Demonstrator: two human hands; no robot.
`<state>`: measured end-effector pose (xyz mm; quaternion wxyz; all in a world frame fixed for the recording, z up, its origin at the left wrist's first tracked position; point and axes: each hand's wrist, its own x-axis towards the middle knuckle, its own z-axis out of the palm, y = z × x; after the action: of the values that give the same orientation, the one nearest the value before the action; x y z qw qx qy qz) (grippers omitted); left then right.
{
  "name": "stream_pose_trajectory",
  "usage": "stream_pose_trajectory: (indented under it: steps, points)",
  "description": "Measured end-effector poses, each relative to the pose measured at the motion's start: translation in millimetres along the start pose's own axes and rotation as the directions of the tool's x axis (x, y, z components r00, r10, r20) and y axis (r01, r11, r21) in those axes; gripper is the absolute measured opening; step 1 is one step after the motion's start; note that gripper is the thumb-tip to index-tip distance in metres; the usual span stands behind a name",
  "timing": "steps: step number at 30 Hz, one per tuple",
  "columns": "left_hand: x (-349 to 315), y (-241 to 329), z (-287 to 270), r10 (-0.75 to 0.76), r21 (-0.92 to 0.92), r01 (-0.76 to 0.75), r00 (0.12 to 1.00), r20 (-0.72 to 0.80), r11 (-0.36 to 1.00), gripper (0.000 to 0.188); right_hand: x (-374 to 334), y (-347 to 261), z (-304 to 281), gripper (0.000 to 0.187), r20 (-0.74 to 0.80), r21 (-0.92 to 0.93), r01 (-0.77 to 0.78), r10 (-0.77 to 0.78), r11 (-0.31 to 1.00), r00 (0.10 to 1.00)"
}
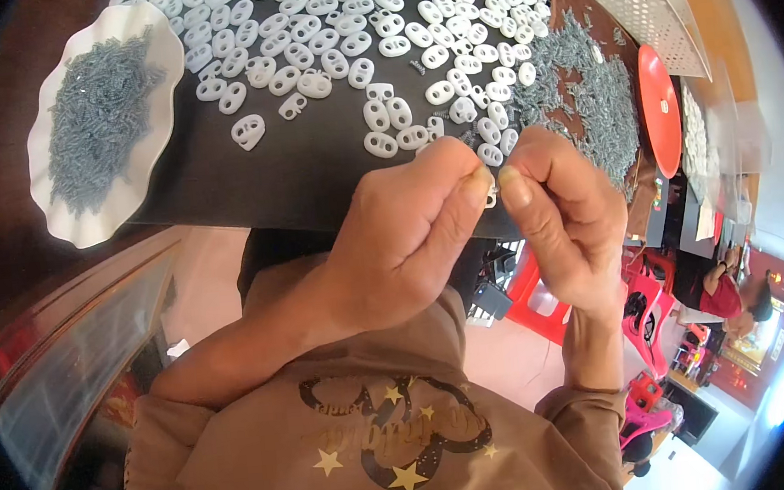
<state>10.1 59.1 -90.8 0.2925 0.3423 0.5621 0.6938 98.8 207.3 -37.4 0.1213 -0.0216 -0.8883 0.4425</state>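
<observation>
My left hand (pixel 413 225) is closed in a pinch at the near edge of the dark tabletop. Its thumb and forefinger grip a small white plastic cord lock piece (pixel 491 197), mostly hidden by the fingers. My right hand (pixel 574 221) faces it, thumb pressed to forefinger, close against the same piece. What sits in the right fingertips is too covered to make out. Just beyond both hands lie many loose white oval two-hole cord lock parts (pixel 380 144). To their right spreads a heap of small grey metal springs (pixel 588 105).
On the left stands a white wavy-edged dish (pixel 171 73) heaped with springs. A red round plate (pixel 658 113) and a white perforated basket (pixel 645 4) are at the right. Red and pink chairs (pixel 646 312) and another person (pixel 723 293) appear farther off at right.
</observation>
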Motion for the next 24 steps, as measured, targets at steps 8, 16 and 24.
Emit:
stream_pose_trajectory:
  steps: [8, 16, 24]
  points:
    - [-2, -2, 1, 0.021, 0.026, -0.02, 0.999, -0.04, 0.999, 0.016, 0, -6, 19, 0.005, -0.072, -0.191, 0.106, -0.122, 0.976, 0.99]
    - [3, -3, 0, 0.072, 0.07, -0.068, 0.995, -0.066, 0.995, 0.013, -2, -2, 30, 0.002, -0.186, -0.15, 0.042, -0.07, 0.988, 0.98]
    - [1, 1, 1, -0.028, -0.04, 0.025, 0.996, -0.079, 0.999, 0.019, -11, -3, 12, 0.009, -0.101, 0.293, -0.256, 0.296, 0.921, 0.95]
